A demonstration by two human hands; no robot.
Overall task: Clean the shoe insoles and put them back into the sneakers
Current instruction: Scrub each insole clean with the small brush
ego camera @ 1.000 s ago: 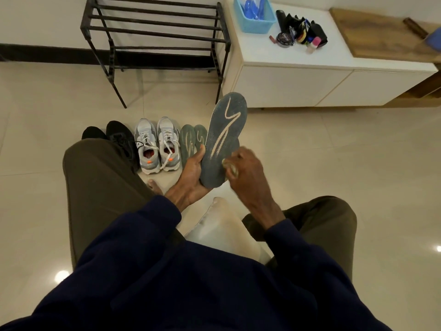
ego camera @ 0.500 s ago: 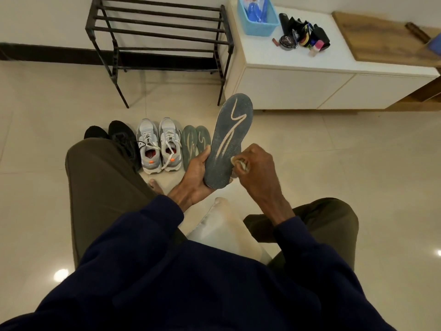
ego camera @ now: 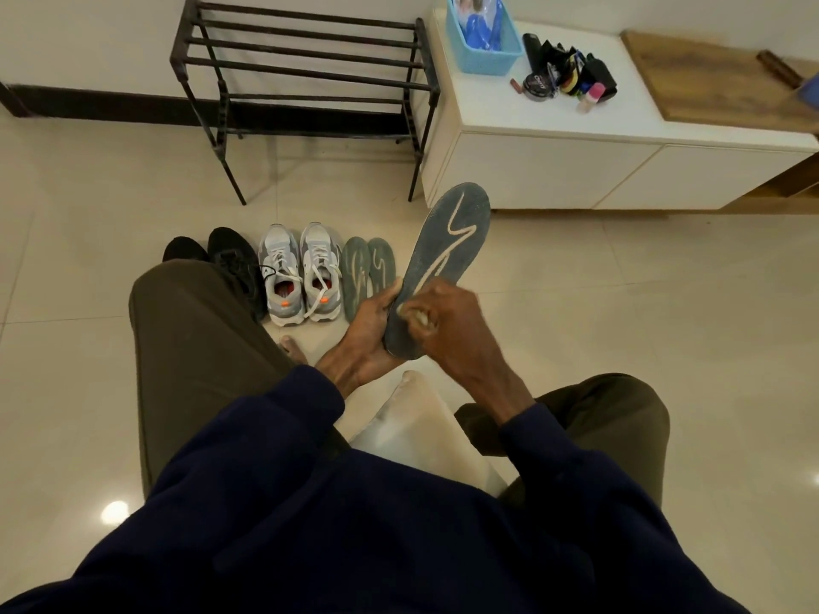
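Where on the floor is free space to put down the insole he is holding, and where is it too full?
Bare tile lies right of the two floor insoles, in front of the white cabinet. Under the black rack is also free. The row of grey sneakers and black shoes by the knee is crowded.

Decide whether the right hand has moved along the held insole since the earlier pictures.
Yes. The right hand has slid left across the insole heel, towards the left hand.

Home entryway: tiled floor (ego camera: 620, 325), metal shoe rack (ego camera: 306, 64), white low cabinet (ego camera: 554, 170), sneakers (ego camera: 301, 277) lined up.
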